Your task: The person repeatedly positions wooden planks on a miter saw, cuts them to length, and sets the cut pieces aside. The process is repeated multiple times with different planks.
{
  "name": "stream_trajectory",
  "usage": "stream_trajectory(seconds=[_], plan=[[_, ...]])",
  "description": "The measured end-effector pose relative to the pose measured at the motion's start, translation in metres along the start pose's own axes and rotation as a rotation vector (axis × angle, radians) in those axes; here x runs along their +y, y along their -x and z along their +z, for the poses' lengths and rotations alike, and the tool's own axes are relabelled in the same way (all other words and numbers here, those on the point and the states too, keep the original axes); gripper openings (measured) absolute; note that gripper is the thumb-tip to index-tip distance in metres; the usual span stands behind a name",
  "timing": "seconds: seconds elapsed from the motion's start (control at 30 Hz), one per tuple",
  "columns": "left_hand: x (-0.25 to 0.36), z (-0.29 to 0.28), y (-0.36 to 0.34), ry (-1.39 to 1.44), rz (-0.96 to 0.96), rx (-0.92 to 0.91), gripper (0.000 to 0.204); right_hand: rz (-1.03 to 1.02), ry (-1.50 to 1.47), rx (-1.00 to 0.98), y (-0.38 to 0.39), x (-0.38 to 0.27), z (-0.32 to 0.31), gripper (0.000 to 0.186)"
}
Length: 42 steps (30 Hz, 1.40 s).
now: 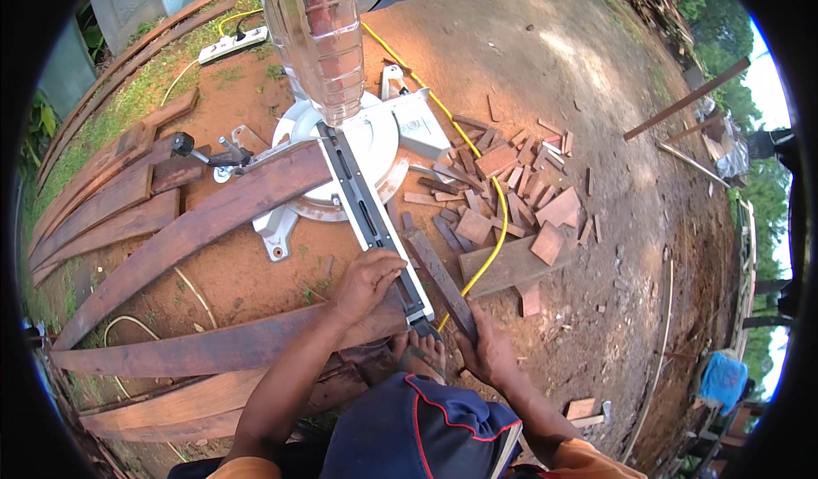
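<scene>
My right hand (492, 351) is closed round the lower end of a dark wooden strip (443, 285), which slants up and left beside the saw table's arm. My left hand (366, 286) has its fingers curled together at the black slotted plate (362, 189) of a mitre saw (383, 142); what is in them, if anything, is hidden. Under my left forearm lies a long brown plank (230, 343), its end near that hand. Another plank (213, 206) rests with its far end on the saw's round white table. A clear ribbed plastic bottle (328, 61) hangs above the table.
Offcuts (498, 159) lie heaped right of the saw, crossed by a yellow cable (500, 215). Boards (111, 193) are stacked at the left, with a power strip (233, 44) behind. A bare foot (423, 355) and a dark blue cap (383, 432) show at the lower middle.
</scene>
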<state>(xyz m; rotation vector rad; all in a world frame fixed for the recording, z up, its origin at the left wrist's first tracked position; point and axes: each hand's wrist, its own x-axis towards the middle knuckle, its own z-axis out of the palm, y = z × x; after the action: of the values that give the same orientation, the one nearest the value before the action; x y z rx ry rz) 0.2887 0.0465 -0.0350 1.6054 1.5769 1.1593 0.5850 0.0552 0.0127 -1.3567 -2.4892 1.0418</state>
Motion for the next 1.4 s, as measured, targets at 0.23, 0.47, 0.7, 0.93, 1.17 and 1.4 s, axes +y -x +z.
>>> stream_trajectory(seconds=[0.23,0.47,0.7,0.93,1.17,1.4], plan=[[-0.007,0.002,0.004,-0.079,-0.017,0.096,0.014,0.039,0.033,-0.079,-0.007,-0.013,0.001,0.071],[-0.013,-0.001,0.004,-0.056,-0.026,0.052,0.016,0.052,-0.033,-0.168,0.014,-0.002,0.000,0.059],[-0.013,0.000,0.007,-0.028,-0.076,0.028,0.016,0.134,-0.100,-0.047,0.036,-0.019,-0.011,0.046],[-0.014,-0.002,-0.001,-0.090,-0.014,0.005,0.018,0.152,-0.010,-0.152,0.022,-0.018,-0.016,0.051],[-0.014,0.000,0.005,-0.055,-0.026,0.021,0.017,0.167,0.043,-0.236,0.017,-0.016,-0.014,0.035],[-0.012,-0.001,0.004,-0.049,-0.029,0.015,0.016,0.026,-0.193,0.054,0.020,-0.027,-0.022,0.032]])
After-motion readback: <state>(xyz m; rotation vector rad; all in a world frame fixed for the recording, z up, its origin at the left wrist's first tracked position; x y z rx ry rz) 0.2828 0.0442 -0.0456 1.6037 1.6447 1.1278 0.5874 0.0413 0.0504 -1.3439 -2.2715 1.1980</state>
